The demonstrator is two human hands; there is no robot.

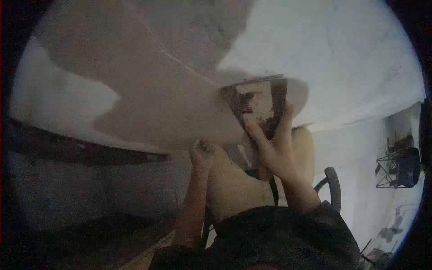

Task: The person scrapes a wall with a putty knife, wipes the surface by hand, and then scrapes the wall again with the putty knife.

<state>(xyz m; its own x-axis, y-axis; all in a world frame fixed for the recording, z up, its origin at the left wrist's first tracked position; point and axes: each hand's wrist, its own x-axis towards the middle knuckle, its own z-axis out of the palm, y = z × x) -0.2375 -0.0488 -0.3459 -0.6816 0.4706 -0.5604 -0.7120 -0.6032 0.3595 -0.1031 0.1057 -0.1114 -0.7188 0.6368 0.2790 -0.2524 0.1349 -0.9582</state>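
Dark, pale-patched flat object is in right hand, gripped by thumb and fingers, before pale-and-brown surface. Left hand curls near surface's lower edge; can't tell if holding anything.

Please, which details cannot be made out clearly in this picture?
- Head view, object: blur and dim light hide its markings.
- Head view, right hand: the object hides some fingers.
- Head view, left hand: its curled fingers hide whether it holds anything.
- Head view, dark frame: too small and dim to tell what it is.
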